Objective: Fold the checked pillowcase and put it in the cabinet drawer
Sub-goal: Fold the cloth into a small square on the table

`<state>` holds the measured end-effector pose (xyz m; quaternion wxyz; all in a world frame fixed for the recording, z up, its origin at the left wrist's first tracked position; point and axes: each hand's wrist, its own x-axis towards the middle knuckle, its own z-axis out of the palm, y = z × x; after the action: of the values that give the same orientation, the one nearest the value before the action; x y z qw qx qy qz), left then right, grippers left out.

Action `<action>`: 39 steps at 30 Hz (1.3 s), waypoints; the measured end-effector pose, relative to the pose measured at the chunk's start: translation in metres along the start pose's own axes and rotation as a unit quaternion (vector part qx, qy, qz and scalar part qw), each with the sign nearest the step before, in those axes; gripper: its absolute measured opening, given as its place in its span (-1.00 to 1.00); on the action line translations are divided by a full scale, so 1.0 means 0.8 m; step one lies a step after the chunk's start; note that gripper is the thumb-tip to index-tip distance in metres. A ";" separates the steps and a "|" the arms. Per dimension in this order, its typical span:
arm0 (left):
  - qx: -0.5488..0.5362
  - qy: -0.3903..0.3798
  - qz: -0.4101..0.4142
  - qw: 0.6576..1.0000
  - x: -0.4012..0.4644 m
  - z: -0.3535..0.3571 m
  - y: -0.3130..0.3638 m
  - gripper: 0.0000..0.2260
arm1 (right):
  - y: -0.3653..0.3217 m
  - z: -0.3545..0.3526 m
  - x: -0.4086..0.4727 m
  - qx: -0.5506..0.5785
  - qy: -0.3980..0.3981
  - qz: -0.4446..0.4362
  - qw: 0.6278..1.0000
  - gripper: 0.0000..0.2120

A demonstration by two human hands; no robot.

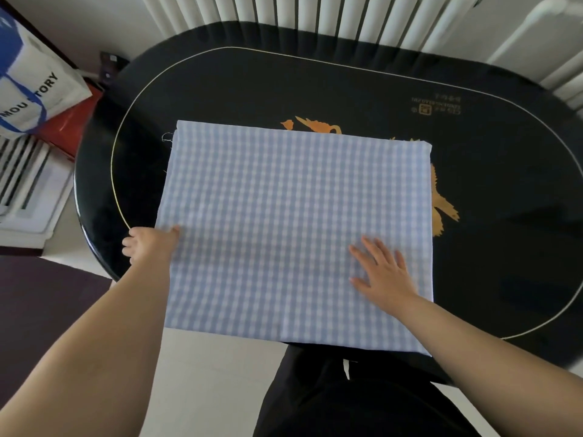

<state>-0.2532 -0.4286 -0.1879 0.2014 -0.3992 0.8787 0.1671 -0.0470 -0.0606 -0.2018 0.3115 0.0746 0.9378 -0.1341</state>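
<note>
The checked pillowcase (284, 209), light blue and white, lies flat as a rectangle on the black oval table (473, 152). Its near edge hangs over the table's front rim. My left hand (151, 244) grips the cloth's left edge, thumb on top and fingers tucked under it. My right hand (383, 269) rests flat on the cloth near its right side, fingers spread, holding nothing. No cabinet or drawer is in view.
A white radiator (315, 17) stands behind the table. At the left are a white and blue bag (28, 86), a red box (72, 121) and a white unit (28, 190) on the floor. My dark clothing (347, 398) shows below the table's front.
</note>
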 end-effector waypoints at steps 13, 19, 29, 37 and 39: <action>0.006 -0.009 0.029 1.000 0.015 0.017 -0.012 -0.38 | -0.146 0.032 0.023 -0.176 -0.092 -0.256 0.946 -0.27; 0.021 0.021 0.082 0.996 0.012 0.021 -0.023 -0.43 | -0.141 0.085 -0.025 -0.157 -0.104 -0.320 0.928 -0.45; 0.041 -0.013 0.098 0.994 0.002 0.008 -0.039 -0.41 | -0.125 0.107 -0.048 -0.183 -0.067 -0.369 0.909 -0.46; -0.038 -0.245 0.237 0.940 0.000 -0.059 -0.032 -0.46 | -0.132 0.115 -0.059 -0.177 -0.073 -0.326 0.926 -0.37; 0.005 -0.317 0.285 0.905 -0.034 -0.079 -0.006 -0.33 | -0.132 0.114 -0.058 -0.169 -0.074 -0.323 0.928 -0.34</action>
<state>-0.2469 -0.4433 -0.1207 0.4148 -0.0565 0.8460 0.3301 0.0178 -0.1911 -0.2226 0.3281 -0.2967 0.8940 -0.0719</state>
